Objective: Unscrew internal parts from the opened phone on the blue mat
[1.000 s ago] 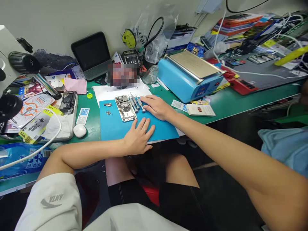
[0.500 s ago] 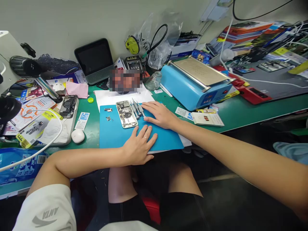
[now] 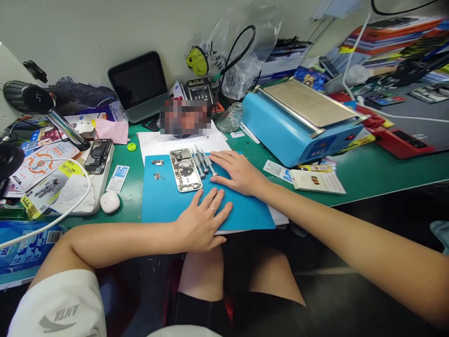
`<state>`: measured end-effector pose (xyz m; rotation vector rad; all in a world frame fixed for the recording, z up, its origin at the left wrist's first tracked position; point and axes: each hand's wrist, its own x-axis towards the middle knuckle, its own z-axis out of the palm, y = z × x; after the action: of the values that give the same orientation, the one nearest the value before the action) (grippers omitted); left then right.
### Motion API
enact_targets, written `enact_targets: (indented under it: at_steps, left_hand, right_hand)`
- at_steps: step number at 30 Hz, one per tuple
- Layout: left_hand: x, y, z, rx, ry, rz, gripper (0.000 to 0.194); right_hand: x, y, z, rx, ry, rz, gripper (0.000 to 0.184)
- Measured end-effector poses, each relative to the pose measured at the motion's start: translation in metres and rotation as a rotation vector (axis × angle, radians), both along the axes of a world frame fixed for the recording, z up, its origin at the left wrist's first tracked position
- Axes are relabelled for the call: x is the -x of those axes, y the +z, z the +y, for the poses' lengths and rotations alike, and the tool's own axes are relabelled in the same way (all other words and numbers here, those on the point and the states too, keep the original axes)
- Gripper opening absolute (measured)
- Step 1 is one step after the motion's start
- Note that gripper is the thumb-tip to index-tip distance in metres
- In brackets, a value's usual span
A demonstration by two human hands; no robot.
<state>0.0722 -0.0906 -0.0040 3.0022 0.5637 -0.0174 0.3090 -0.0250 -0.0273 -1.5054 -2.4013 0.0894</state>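
Observation:
My left hand (image 3: pixel 203 220) lies flat with fingers spread on the front edge of a blue mat (image 3: pixel 164 206), holding nothing. Just beyond its fingertips is an opened phone (image 3: pixel 185 171) with its inner parts showing. Several small grey screwdrivers (image 3: pixel 201 163) lie side by side along the phone's right edge. Stretched out on the mat, my right hand (image 3: pixel 238 172) has its fingers at the rightmost screwdriver, touching or very near it, without gripping. Left of the phone are a small metal-and-black part (image 3: pixel 157 162) and a cluster of tiny parts (image 3: pixel 157 176).
A blue machine with a flat metal top (image 3: pixel 280 126) stands right of the mat, a glass jar (image 3: pixel 231 117) beside it. On the left are a white earbud case (image 3: pixel 110 202), another opened phone (image 3: pixel 98 157) and a microscope arm (image 3: pixel 66 124). A dark-screened device (image 3: pixel 138 86) leans at the back.
The view has shifted, so the bench's right side sits farther right. Both hands stay on the mat; my right thumb has spread away from the fingers toward the screwdriver handles.

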Motion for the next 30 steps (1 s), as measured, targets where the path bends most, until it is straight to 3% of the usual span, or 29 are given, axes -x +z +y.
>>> enact_targets:
  at_steps: [11,18,30]
  left_hand:
    - [0.000,0.010,-0.007,-0.038,0.025,0.011,0.083]
    - [0.000,0.015,-0.005,-0.002,0.023,0.032,0.080]
    - [0.000,0.005,-0.004,-0.020,0.009,0.008,0.085]
  right_hand:
    - [-0.004,-0.013,-0.007,-0.171,0.059,-0.042,0.068]
    - [-0.004,-0.010,-0.010,-0.155,0.058,-0.048,0.060]
    - [-0.009,-0.013,0.000,-0.056,0.032,0.054,0.066]
